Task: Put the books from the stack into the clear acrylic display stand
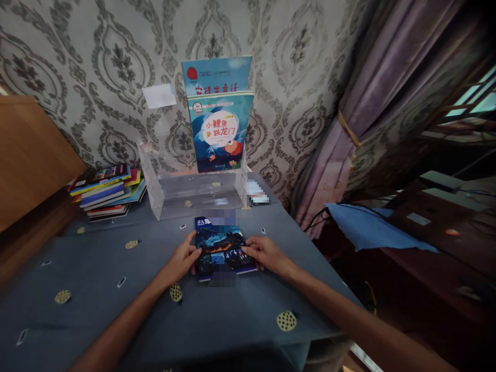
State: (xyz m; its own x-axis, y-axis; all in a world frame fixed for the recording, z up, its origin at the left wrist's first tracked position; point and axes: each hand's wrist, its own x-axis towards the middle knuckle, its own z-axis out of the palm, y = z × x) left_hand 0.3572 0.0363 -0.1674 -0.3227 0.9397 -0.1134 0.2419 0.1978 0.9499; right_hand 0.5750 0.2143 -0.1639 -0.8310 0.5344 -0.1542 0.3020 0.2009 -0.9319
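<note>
A dark blue book (222, 243) with pictures on its cover is gripped by both hands in front of the clear stand, at or just over the tablecloth; I cannot tell if it touches. My left hand (182, 258) closes on its left edge, thumb on the cover. On the right edge, my right hand (267, 253) holds it the same way. Behind it stands a clear acrylic book stand (197, 206). Two blue children's books stand upright at the stand's right side: a front one (220, 137) with an orange fish, overlapping a taller back one (217, 70).
A stack of books (106, 191) lies on the left of the blue tablecloth (127, 294). Patterned wallpaper rises behind the table. To the right hang a tied purple curtain (337, 139) and, lower, a blue cloth (360, 227) beside dark furniture with cables.
</note>
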